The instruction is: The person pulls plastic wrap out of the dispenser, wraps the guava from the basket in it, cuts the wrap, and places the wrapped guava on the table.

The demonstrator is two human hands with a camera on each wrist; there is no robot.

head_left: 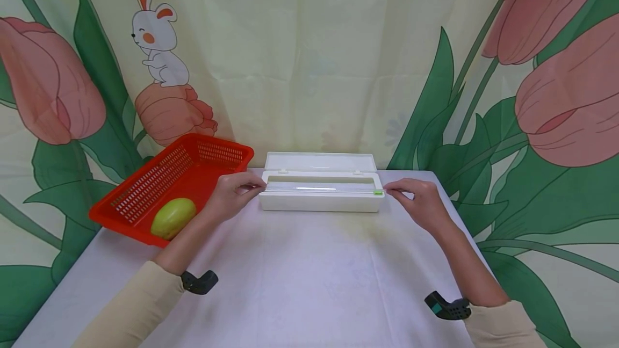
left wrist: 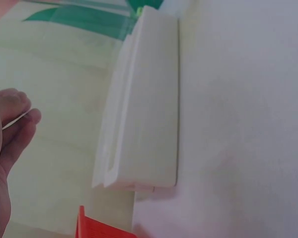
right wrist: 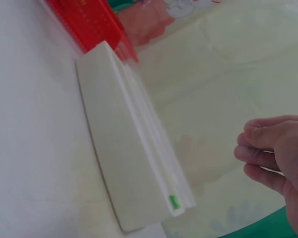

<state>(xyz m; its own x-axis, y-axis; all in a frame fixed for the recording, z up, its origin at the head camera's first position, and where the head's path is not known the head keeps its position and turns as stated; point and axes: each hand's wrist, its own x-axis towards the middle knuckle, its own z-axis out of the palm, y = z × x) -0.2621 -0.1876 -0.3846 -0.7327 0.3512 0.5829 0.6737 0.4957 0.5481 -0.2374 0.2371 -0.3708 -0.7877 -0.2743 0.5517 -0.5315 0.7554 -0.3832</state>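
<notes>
A long white cling film box [head_left: 319, 203] lies on the table with its lid [head_left: 320, 161] raised at the back. Clear cling film [head_left: 311, 187] stretches across its open top. My left hand [head_left: 233, 195] pinches the film's left corner between thumb and fingertips, level with the box's left end. At the other end, the right hand [head_left: 419, 202] pinches the film's right corner. A small green cutter slide [head_left: 378, 192] sits at the box's right end. In the right wrist view, the right hand [right wrist: 275, 153] has its thumb against its fingertips.
To the left of the box stands a red plastic basket [head_left: 128, 197] with a green, mango-like fruit [head_left: 173, 218] in it. A white cloth covers the table [head_left: 309, 273]. Behind it hangs a curtain [head_left: 300, 58] printed with tulips and a rabbit.
</notes>
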